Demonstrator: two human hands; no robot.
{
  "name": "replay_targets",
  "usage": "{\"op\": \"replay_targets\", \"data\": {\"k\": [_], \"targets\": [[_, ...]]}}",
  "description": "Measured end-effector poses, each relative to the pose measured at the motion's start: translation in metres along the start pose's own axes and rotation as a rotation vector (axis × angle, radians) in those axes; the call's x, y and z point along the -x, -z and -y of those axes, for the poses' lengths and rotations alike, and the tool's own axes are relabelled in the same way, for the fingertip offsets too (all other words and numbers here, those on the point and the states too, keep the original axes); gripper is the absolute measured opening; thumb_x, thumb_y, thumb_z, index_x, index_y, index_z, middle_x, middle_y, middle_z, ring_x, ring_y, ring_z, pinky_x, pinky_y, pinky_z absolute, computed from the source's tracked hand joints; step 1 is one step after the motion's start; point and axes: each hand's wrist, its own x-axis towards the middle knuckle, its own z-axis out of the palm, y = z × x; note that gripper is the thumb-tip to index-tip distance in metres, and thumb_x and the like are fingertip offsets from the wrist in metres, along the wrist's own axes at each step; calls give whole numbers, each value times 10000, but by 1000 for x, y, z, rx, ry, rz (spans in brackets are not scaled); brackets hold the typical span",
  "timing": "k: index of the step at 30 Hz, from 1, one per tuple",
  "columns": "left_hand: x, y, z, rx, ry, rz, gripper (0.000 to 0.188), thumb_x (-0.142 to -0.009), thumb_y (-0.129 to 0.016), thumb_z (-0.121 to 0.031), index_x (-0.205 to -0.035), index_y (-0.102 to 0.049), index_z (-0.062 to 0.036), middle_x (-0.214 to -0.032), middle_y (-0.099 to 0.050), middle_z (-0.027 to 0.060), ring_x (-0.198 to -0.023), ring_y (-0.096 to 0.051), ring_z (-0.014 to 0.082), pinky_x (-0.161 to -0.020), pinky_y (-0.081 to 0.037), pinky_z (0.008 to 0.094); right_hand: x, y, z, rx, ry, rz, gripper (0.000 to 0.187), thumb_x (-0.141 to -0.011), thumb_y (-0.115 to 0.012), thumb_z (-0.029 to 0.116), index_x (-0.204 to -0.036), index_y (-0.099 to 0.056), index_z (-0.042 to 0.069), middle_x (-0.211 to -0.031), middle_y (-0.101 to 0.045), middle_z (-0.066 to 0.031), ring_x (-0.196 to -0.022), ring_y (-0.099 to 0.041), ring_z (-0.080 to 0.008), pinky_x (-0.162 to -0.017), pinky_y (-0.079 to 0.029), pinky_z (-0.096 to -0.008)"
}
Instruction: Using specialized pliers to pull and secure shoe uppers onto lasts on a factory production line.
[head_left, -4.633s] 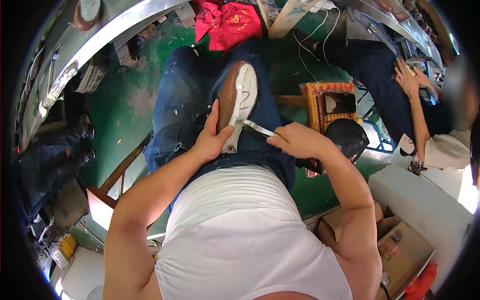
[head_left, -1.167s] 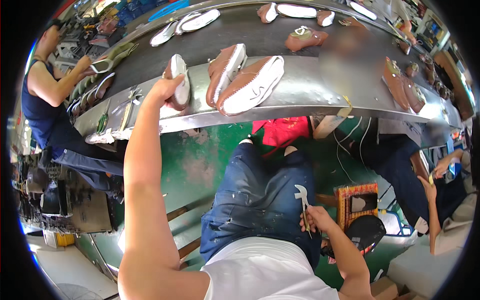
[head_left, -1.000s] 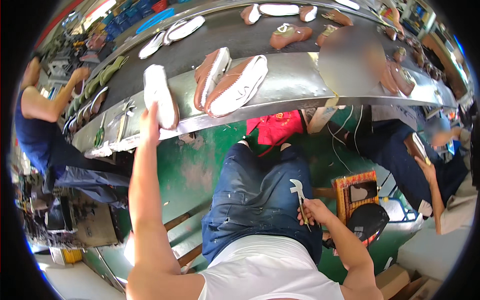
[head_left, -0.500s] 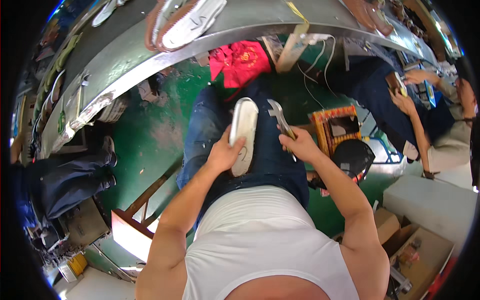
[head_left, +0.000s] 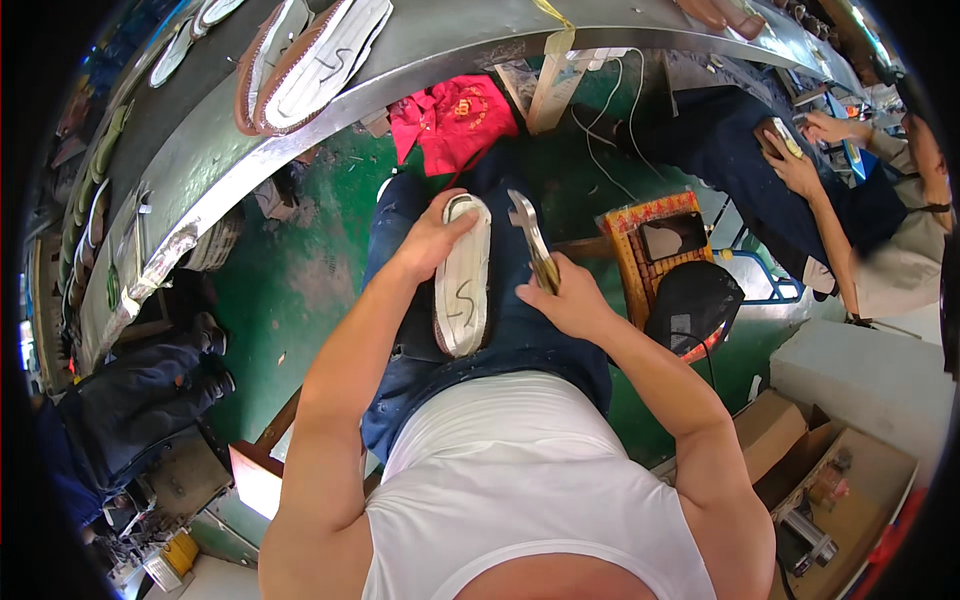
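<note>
Compared with the picture half a second earlier, the shoe (head_left: 463, 277) is lying lower on the lap, and the left hand (head_left: 432, 237) is now resting over its far end instead of holding it from the near side. About a second earlier this arm was reaching up to the long metal desk (head_left: 200, 190) to take the shoe.

Now the left hand is pressing the shoe, sole up, against the thigh in blue jeans (head_left: 400, 300); its fingers (head_left: 462, 222) are curving loosely over the toe end, not fully closed. The sole is white with a dark drawn mark and a brown rim.

The right hand (head_left: 568, 298) is gripping a metal tool (head_left: 530, 235) with a yellowish handle; its fingers are closing tight around the handle, and the forked head is pointing away from the body, just beside the shoe but not touching it.

More shoes (head_left: 310, 55) are lying on the desk above, and a red cloth (head_left: 450, 115) is hanging under its edge.
</note>
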Motion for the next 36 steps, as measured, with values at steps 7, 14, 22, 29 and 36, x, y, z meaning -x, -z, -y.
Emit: {"op": "replay_targets", "data": {"k": [7, 14, 22, 29, 36], "targets": [[61, 26, -34, -202, -232, 132, 798, -835, -742, -95, -1497, -297, -70, -1341, -520, 105, -1215, -510, 200, -1048, -405, 336, -43, -47, 46, -16, 90, -58, 784, -686, -859, 333, -1227, -472, -82, -1114, -628, -250, -1062, -635, -363, -905, -502, -401], [91, 59, -38, -78, -219, 203, 873, -759, -737, 44, -1509, -306, -77, -1382, -501, 75, -1268, -482, 184, -1088, -372, 341, -61, -54, 37, -86, 250, 107, 521, -813, -749, 227, -1204, -517, -27, -1045, -651, -159, -970, -640, -248, -875, -496, -356], [102, 48, -12, -66, -422, 10, 672, -902, -704, -138, -1456, -328, -83, -1277, -538, 82, -1185, -507, 181, -1040, -402, 331, -49, -47, 46, -82, 367, 175, 336, -894, -645, 194, -1133, -545, -20, -905, -659, -148, -837, -644, -253, -764, -499, -365], [107, 54, 6, -96, -497, -79, 542, -1001, -573, -265, -1448, -332, -74, -1264, -521, 89, -1201, -471, 173, -1047, -377, 318, 22, -24, 54, -50, 170, 426, 295, -991, -546, 200, -1186, -553, -21, -936, -676, -80, -794, -630, -133, -731, -513, -290], [100, 57, 5, -67, -487, -11, 543, -1028, -500, -371, -1451, -331, -77, -1297, -512, 85, -1212, -469, 180, -1058, -367, 320, 21, -47, 45, -506, -116, 602, 277, -1026, -498, 212, -1215, -552, 18, -1095, -638, -76, -910, -605, -124, -717, -523, -271]]}}
